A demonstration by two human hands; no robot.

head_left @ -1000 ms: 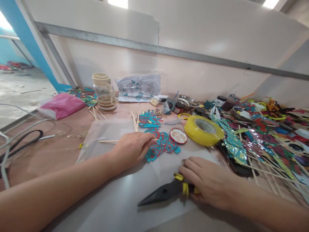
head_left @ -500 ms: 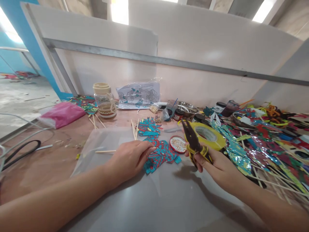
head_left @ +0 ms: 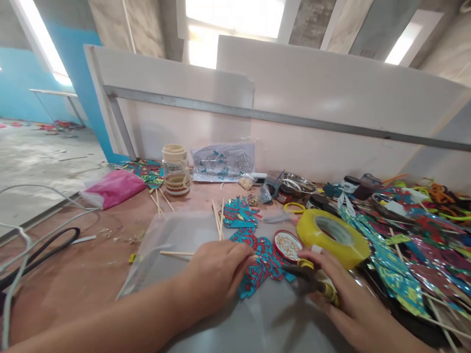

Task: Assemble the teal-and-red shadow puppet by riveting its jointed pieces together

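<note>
My left grip (head_left: 221, 274) pinches the patterned cutout (head_left: 265, 260), seemingly joined already; my right grip (head_left: 342, 289) clasps pliers (head_left: 307, 277). Sticks (head_left: 221, 232) lie loose beyond my left grip.

A bright workroom of blue paint and bare concrete behind a pale upright panel (head_left: 331, 93).
The panel stands along the far edge of the brown tabletop (head_left: 69, 289), with a grey metal rail (head_left: 217, 106) crossing its face at a slant and a shorter metal strut (head_left: 122, 122) dropping from the rail near its left end. Above the panel are a wide, glaring window (head_left: 235, 18) and, farther right, a narrow slanted window (head_left: 405, 43), set among rough grey wall sections (head_left: 312, 22). Left of the panel, a blue wall (head_left: 22, 76), a thin-legged table (head_left: 53, 92) and a pale, littered floor (head_left: 22, 162) show.
</note>
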